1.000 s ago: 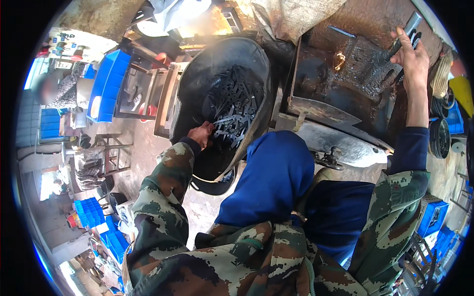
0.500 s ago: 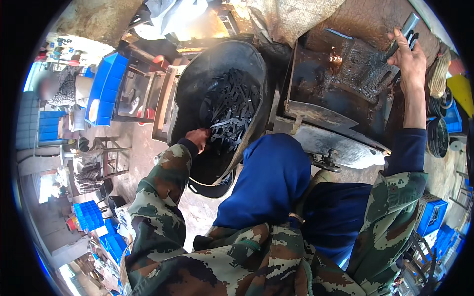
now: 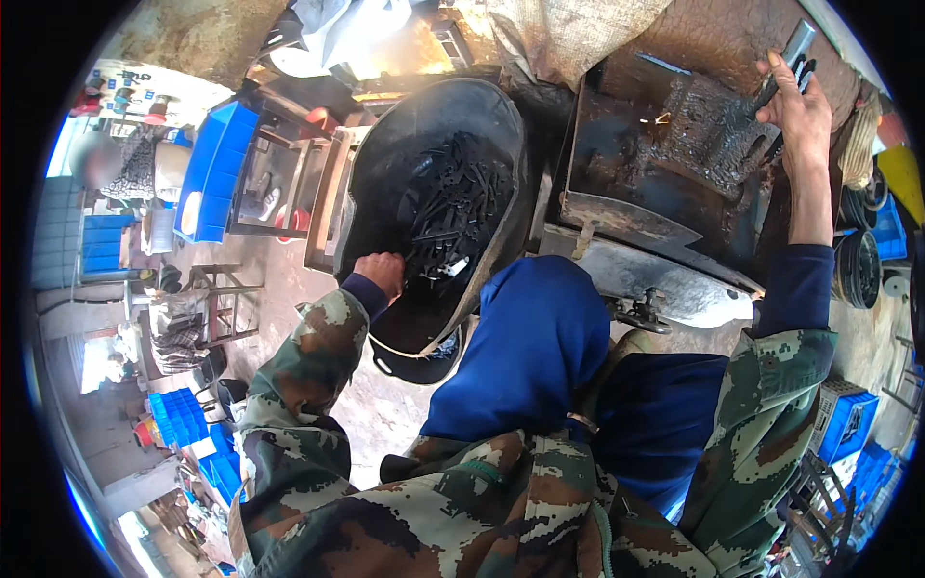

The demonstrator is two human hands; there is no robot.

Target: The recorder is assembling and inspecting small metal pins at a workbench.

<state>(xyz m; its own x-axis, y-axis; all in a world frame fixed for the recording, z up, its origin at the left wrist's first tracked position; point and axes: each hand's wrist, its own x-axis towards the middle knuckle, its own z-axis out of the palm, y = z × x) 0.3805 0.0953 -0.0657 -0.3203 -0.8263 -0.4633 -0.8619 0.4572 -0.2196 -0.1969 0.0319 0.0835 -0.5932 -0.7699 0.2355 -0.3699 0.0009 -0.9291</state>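
Note:
My left hand [image 3: 382,274] is closed in a fist over the left rim of a deep black tub [image 3: 385,125]; whatever its fingers hold is hidden. A heap of dark, flat, narrow metal pieces [image 3: 458,207] lies in the tub, one bright piece [image 3: 455,268] catching light near the hand. At the upper right, my right hand [image 3: 802,114] is raised and closed round a dark handle-like part. A grey metal cylinder [image 3: 799,40] sticks up just beyond its fingers. Below and left of this hand is a wet, dark, oily block [image 3: 708,135] on a stained metal tray [image 3: 626,214].
A hand-wheel fitting [image 3: 644,312] juts out under the tray, beside my knee. Left of the tub stand a wooden-edged frame [image 3: 332,197] and a blue bin [image 3: 214,173]. Another person [image 3: 135,169] is at the far left. Black coils [image 3: 856,265] lie at the right.
My left hand has shifted slightly up and shows more clearly as a fist. The light strips in the heap now look dark. The bright glint on the tray has shrunk. My right hand has barely moved.

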